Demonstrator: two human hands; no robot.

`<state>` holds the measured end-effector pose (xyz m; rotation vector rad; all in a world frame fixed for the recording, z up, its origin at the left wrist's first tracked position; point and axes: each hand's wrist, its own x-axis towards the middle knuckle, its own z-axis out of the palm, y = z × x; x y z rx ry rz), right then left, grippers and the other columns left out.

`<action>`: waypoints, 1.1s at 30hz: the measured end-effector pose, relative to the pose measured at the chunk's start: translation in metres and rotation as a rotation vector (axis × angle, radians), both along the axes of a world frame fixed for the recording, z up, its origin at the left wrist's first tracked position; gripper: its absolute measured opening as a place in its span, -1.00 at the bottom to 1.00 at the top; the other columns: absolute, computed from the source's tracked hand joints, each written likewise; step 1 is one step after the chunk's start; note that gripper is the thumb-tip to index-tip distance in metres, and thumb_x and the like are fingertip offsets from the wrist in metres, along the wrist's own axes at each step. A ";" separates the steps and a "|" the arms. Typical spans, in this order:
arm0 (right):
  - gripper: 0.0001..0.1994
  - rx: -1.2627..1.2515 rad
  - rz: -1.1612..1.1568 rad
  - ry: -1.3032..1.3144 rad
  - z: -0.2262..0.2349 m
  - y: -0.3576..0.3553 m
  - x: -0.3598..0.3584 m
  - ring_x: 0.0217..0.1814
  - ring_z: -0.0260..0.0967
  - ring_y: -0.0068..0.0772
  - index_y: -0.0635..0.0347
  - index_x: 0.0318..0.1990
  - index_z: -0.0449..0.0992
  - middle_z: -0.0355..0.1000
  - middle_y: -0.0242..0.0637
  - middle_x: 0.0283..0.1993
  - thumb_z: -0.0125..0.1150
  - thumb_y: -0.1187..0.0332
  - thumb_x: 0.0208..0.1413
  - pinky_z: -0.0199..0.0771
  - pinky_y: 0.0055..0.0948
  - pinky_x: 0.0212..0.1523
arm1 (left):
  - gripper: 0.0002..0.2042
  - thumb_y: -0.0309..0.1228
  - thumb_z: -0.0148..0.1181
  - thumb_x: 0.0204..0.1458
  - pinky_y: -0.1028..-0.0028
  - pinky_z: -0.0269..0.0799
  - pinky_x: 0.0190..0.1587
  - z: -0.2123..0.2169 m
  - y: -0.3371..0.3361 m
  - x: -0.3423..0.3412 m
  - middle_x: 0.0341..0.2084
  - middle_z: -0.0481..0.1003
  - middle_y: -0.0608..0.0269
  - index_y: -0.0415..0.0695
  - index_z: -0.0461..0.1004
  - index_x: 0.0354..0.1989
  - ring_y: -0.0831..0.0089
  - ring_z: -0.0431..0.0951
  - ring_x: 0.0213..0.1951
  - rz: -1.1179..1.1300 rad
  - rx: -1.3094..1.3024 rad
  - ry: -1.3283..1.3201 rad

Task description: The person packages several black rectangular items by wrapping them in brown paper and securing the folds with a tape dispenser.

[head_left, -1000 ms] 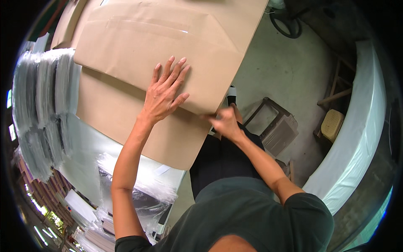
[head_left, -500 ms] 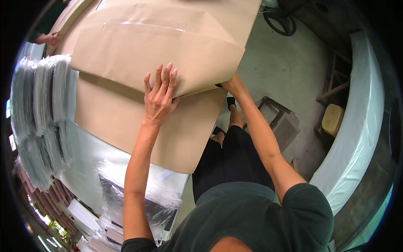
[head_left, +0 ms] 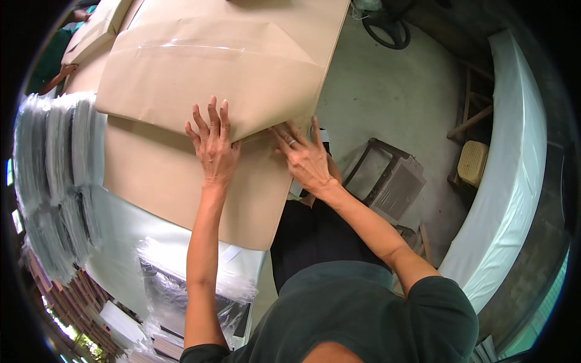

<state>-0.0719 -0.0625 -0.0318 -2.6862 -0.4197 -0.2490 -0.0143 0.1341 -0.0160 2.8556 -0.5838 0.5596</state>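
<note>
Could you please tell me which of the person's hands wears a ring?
The right hand, with a silvery ring on one finger; no ring shows on the left hand.

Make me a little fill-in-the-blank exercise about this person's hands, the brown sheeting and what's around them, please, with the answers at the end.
1. Of the person's own left hand and right hand, the ring is worn on the ____ one.
2. The number of those hands touching the brown sheeting is ____.
3. In the picture, the plastic-wrapped stacks stand to the ____ of the sheeting.
4. The person's shorts are coloured ____.

Missing words: right; two; left; black.
</note>
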 end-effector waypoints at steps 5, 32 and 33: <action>-0.55 -0.174 -0.157 0.009 0.018 -0.009 -0.007 0.33 0.19 -0.36 0.11 0.16 0.43 0.47 -0.28 0.07 0.21 0.28 0.08 -0.05 0.15 0.35 | 0.03 -0.38 0.45 -0.22 0.01 -0.28 0.39 0.010 0.002 -0.005 0.43 -0.12 0.14 -0.05 -0.13 0.43 0.04 -0.24 0.45 0.132 -0.036 0.187; -0.52 0.861 -0.355 0.443 0.044 -0.121 0.174 -0.44 0.41 -0.54 0.36 -0.32 0.57 0.48 -0.31 -0.47 0.13 -0.01 0.20 0.43 -0.51 -0.40 | -0.25 -0.15 0.27 0.00 -0.16 -0.24 0.34 0.048 -0.003 0.024 0.43 -0.07 0.16 0.07 0.09 0.39 0.07 -0.18 0.44 0.032 0.060 0.418; -0.45 0.711 -0.293 0.585 0.039 -0.111 0.200 -0.33 0.46 -0.51 0.39 -0.28 0.57 0.51 -0.27 -0.38 0.11 -0.09 0.19 0.49 -0.49 -0.28 | -0.40 -0.06 0.10 0.13 -0.17 -0.25 0.35 0.045 -0.014 0.043 0.41 -0.02 0.20 0.15 0.17 0.36 0.05 -0.18 0.44 0.046 -0.071 0.335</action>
